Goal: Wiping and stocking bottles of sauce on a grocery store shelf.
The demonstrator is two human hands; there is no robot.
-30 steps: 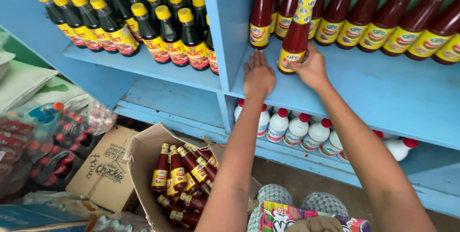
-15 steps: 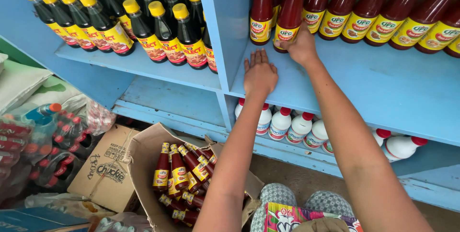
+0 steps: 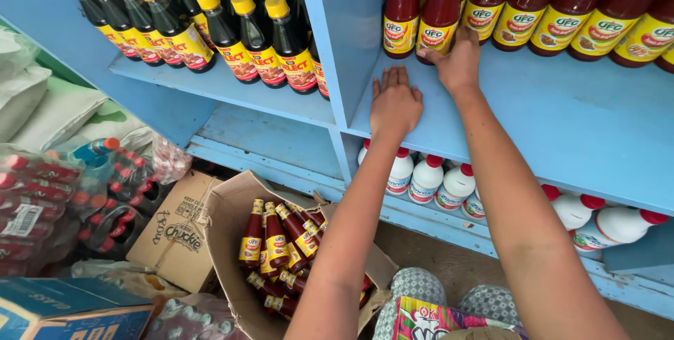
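My right hand [image 3: 458, 63] reaches onto the blue shelf [image 3: 562, 122] and wraps the base of a red sauce bottle [image 3: 441, 3] with a yellow label. That bottle stands upright in the front row, next to other red sauce bottles [image 3: 562, 10]. My left hand [image 3: 395, 105] lies flat on the shelf board just left of it, fingers spread and holding nothing. Below my arms, an open cardboard box [image 3: 225, 221] on the floor holds several more red sauce bottles [image 3: 281, 242] lying on their sides.
Dark sauce bottles with yellow caps [image 3: 239, 38] fill the left shelf bay behind a blue divider [image 3: 337, 45]. White bottles with red caps [image 3: 428, 178] sit on the lower shelf. Shrink-wrapped drink packs [image 3: 42, 200], white sacks [image 3: 42, 94] and a blue carton [image 3: 63, 312] crowd the floor at left.
My right hand has pushed the red sauce bottle from the shelf's front back into the row. My left hand stays flat on the shelf.
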